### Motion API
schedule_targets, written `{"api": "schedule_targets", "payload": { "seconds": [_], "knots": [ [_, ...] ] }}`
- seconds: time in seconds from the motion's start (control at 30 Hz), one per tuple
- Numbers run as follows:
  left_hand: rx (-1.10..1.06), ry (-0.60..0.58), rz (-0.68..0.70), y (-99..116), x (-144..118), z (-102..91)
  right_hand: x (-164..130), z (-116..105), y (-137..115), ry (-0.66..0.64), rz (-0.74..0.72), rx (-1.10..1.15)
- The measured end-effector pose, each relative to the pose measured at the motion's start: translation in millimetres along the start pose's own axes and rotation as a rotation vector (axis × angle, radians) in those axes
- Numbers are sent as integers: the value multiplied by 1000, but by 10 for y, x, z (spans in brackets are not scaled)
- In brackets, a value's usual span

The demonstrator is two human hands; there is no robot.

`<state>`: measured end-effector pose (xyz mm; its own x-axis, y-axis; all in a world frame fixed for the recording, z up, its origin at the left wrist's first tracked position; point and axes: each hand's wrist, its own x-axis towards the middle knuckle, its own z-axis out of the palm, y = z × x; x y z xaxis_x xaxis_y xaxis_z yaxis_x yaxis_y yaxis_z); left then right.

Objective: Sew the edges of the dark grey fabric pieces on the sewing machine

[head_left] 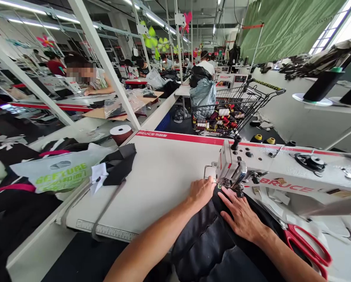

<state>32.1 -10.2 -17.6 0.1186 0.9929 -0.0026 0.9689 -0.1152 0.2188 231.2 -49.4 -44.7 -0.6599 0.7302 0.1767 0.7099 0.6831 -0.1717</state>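
Black fabric (204, 239) lies on the bed of a white sewing machine (226, 164) and hangs toward me over the front. My left hand (202, 192) is closed at the fabric's upper left edge, its fingers curled beside the presser foot area; the fingertips are partly hidden. My right hand (242, 215) lies flat on the black cloth just right of the needle, fingers spread. A small light green mark (219, 187) shows on the cloth between both hands. Red-handled scissors (307, 244) rest right of my right forearm, blades partly covered.
Grey and black fabric pieces (119, 164) lie at the table's left end, by a plastic bag (60, 168). A brown thread spool (120, 135) stands behind. Beyond the table is a wire cart (237, 102) with several spools. A co-worker (95, 80) sits at another machine.
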Motion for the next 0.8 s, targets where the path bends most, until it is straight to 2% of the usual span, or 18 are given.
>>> {"api": "schedule_targets", "payload": {
  "seconds": [0.3, 0.43, 0.53, 0.63, 0.7, 0.8],
  "knots": [
    [2, 47, 4, -6, -3, 10, 34, 53, 80, 9, -31, -59],
    [4, 45, 29, 0, 10, -23, 71, 41, 101, 77, -86, -54],
    [5, 38, 76, 13, -62, -100, 67, 35, 23, 150, -161, -37],
    [18, 41, 145, 36, -334, -190, -16, 37, -148, 155, -190, -20],
    [45, 65, 232, 58, -619, -234, -105, 29, -275, 148, -124, 38],
    [84, 67, 483, 84, -1044, -270, -228, -2, -408, 137, 6, 209]
  ]
}}
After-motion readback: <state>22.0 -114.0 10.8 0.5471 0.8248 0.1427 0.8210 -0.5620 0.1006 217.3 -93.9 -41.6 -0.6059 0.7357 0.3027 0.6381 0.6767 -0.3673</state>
